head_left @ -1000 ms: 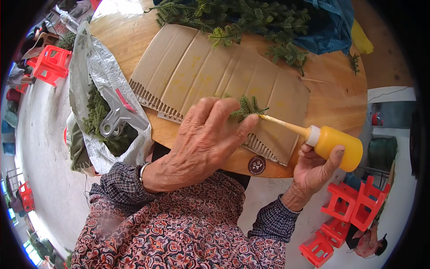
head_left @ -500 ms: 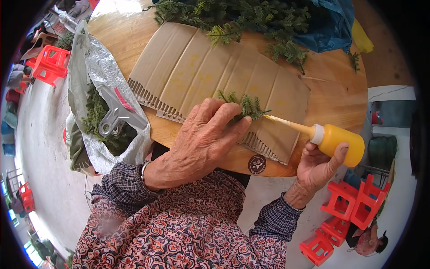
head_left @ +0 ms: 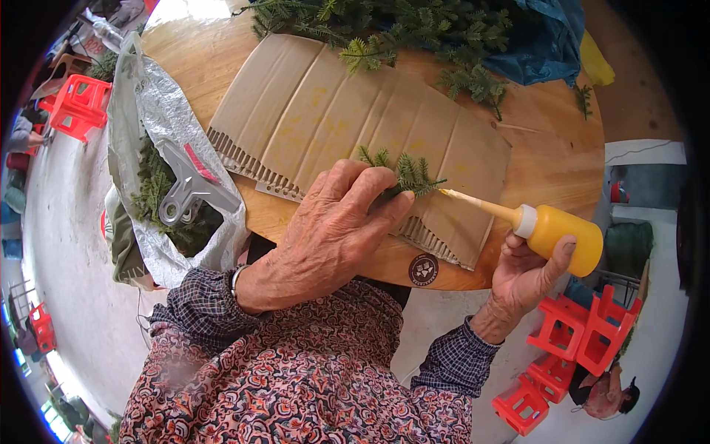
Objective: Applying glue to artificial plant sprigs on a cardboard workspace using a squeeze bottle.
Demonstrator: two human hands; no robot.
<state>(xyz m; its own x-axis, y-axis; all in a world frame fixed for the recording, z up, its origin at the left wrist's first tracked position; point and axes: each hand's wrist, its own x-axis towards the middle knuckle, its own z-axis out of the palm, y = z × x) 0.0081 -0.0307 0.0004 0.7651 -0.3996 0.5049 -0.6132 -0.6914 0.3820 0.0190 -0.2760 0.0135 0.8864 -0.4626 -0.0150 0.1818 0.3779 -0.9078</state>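
My left hand (head_left: pixel 336 229) pinches a small green fir sprig (head_left: pixel 410 175) over the near side of a cardboard sheet (head_left: pixel 325 126). The fingers hide part of the sprig. In my right hand (head_left: pixel 536 270) is a yellow squeeze bottle (head_left: pixel 566 240) with a white collar and a long tapered nozzle. It lies almost level, its nozzle pointing left. The nozzle's tip is right by the cut stem end of the sprig; whether they touch I cannot tell. Yellow stains mark the cardboard.
Fir branches (head_left: pixel 414 33) heap at the table's far side beside a blue plastic bag (head_left: pixel 543 44). A large grey clip (head_left: pixel 196 189) holds an open bag (head_left: pixel 166 96) of greenery at the left table edge. Red stools (head_left: pixel 78 107) stand on the floor.
Both hands, the sprig and the bottle keep nearly the same places. The whole view has shifted very slightly.
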